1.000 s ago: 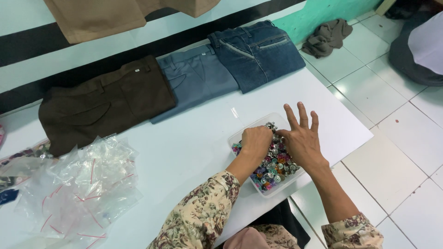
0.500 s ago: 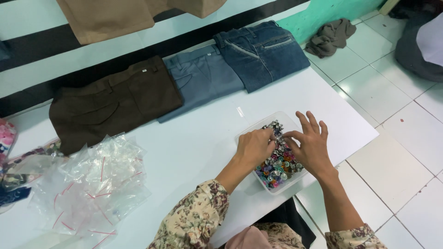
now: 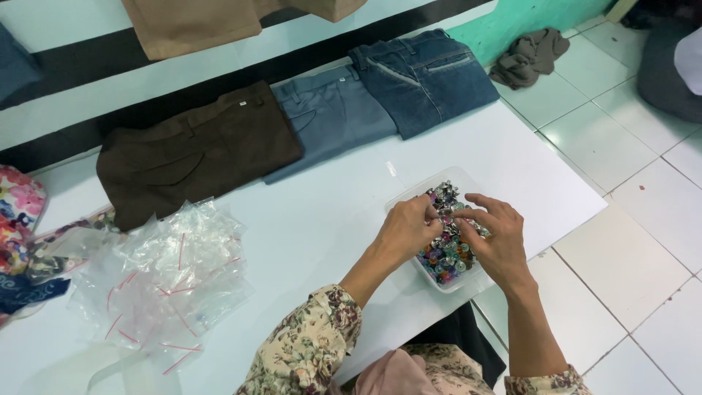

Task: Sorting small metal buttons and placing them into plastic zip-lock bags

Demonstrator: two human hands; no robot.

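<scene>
Three folded trousers and a heap of clear bags are laid on the white desk. A clear tray near the desk's edge is filled with coloured beads. Fingers of the left hand and right hand are pinched together over the beads.

Hands: two, left and right. Tray: one. Beads: many, uncountable. Folded trousers on worktop: three, brown, grey-blue, dark blue. Pile of clear bags: one, number of bags not countable. Crumpled cloth on floor: one.
</scene>
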